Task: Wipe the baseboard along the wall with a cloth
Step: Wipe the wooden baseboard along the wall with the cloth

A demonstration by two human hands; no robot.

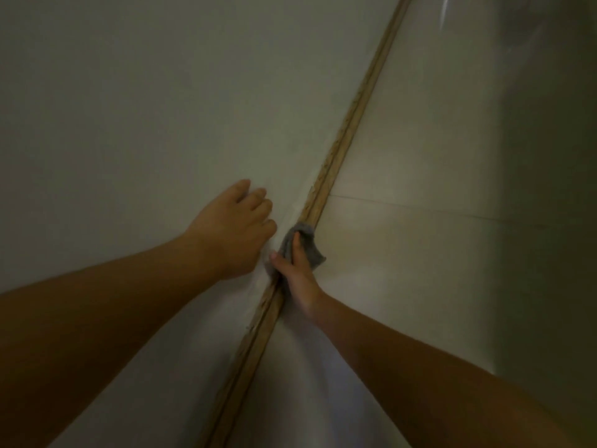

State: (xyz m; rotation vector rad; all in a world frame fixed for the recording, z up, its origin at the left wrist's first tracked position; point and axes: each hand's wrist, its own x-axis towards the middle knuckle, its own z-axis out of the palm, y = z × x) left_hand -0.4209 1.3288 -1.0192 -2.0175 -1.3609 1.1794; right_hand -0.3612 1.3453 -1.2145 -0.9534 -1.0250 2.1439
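A narrow wooden baseboard runs diagonally from the bottom centre to the top right, between the pale wall on its left and the tiled floor on its right. My right hand presses a small grey cloth against the baseboard near the middle of the view. Part of the cloth sticks out past my fingers toward the floor. My left hand rests flat on the wall just left of the baseboard, fingers slightly curled, holding nothing.
The white wall fills the left half. Glossy light floor tiles with a grout line lie on the right. A dark shadowed strip runs down the far right edge.
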